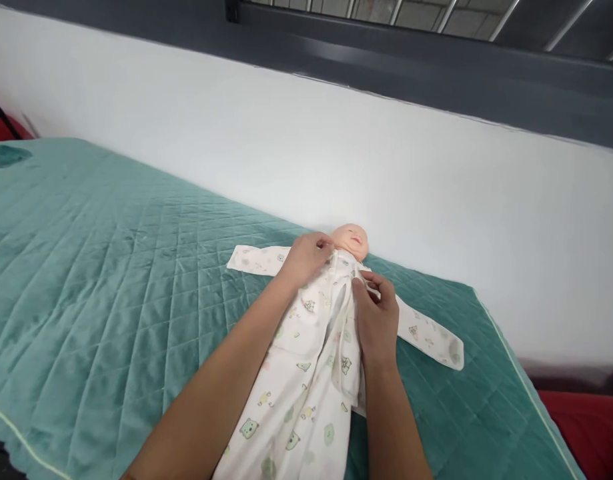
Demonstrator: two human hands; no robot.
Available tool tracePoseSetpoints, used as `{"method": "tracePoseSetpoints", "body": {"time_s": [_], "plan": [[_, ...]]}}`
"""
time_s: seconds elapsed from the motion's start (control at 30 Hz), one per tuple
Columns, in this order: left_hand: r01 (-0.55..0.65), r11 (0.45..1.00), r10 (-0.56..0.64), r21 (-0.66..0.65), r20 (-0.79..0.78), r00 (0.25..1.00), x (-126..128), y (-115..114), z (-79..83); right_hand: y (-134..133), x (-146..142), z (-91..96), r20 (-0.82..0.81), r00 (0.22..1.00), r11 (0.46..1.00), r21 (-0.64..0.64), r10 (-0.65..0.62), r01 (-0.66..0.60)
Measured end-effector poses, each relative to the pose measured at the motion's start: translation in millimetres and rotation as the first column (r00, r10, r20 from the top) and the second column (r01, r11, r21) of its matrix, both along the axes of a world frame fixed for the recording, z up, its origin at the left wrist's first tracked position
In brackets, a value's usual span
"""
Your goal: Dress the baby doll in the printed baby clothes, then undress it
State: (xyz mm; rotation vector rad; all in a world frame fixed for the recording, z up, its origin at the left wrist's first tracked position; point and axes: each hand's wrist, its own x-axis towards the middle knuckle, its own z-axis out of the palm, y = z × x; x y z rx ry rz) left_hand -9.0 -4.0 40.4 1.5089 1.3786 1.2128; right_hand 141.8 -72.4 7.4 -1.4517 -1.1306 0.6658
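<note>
A baby doll (350,241) lies on its back, head toward the wall, in a white baby shirt (301,327) printed with small animals. Its long sleeves spread out to both sides, and the front hangs partly open below the chest. Matching baby trousers (286,423) cover the lower body. At the collar, my left hand (309,257) is closed with its fingers pinching the shirt beside the doll's neck. My right hand (379,313) grips the shirt's other front edge at the chest, thumb and fingers bent together. The fingertips partly hide the cloth they hold.
A green quilted cover (151,280) lies under the doll, its edge running down at the right. Behind it rises a white wall (266,133) below a dark window frame (386,67) with bars. Something red (586,427) shows at the lower right.
</note>
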Motion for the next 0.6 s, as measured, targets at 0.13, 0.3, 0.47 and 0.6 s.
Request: {"method": "tracePoseSetpoints", "body": {"time_s": [0.13,0.3,0.47,0.6], "plan": [[0.05,0.999,-0.049,0.004,-0.178,0.983,-1,4,-6.5,2,-2,2.4,0.08,0.996,0.999,-0.02,0.028,-0.026],[0.142,0.989,-0.136,0.035,-0.137,0.981,-3,1,-8.2,11,0,11.7,0.163,0.983,0.992,-0.11,0.081,-0.064],[0.095,0.991,-0.09,0.097,-0.056,0.994,-2,3,-11.6,25,-4,22.9,0.368,0.923,0.969,-0.248,0.113,-0.02],[-0.009,0.996,-0.003,0.093,0.129,0.992,2,2,-9.7,30,-13,27.7,0.425,0.9,0.965,-0.262,0.093,0.025]]}}
